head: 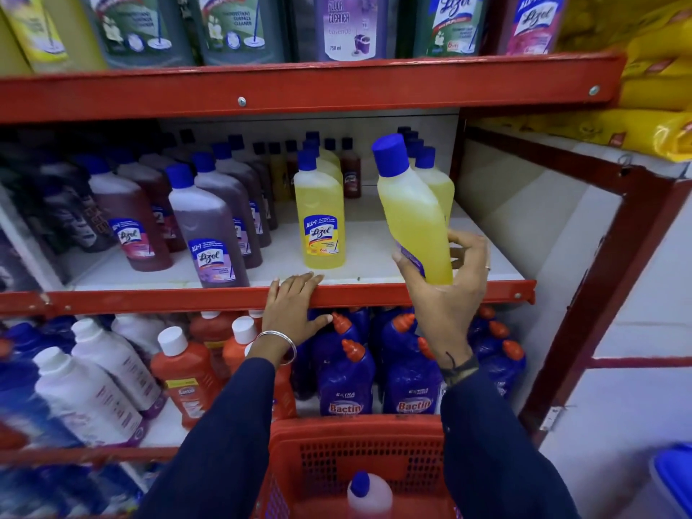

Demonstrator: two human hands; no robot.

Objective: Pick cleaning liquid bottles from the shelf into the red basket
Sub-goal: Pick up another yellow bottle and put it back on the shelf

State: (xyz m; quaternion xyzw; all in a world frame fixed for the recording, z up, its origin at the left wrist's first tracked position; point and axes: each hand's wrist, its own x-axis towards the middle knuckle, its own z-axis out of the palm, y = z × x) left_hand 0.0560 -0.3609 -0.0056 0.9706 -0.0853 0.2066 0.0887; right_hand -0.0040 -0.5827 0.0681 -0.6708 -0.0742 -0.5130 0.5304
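The right hand (445, 290) forms the grip: thumb on the left face and fingers (466, 249) wrapped round the right face of the yellow bottle (412, 211), closed on its lower body across the label band. The bottle is clear of the shelf board (374, 256), tilted with its blue cap (389, 155) leaning toward the upper left of the frame, at centre right of the picture. The liquid fills the bottle nearly to the neck, so it is judged moderately heavy, with the mass low and liable to slosh when tilted. The plastic wall appears stiff but smooth; the label area likely gives the surest friction, and a hold at the flat-sided lower body, as here, keeps the weight under the palm. The cap looks seated, so leakage seems unlikely. The left hand (296, 305) lies flat and spread on the red shelf edge (187, 299), holding nothing. A second yellow bottle (320, 219) stands upright on the same shelf, left of the held one and apart from it. The red basket (318, 440) sits at the bottom centre of the frame, below both forearms, with one clear bottle with a blue cap (369, 494) already inside.
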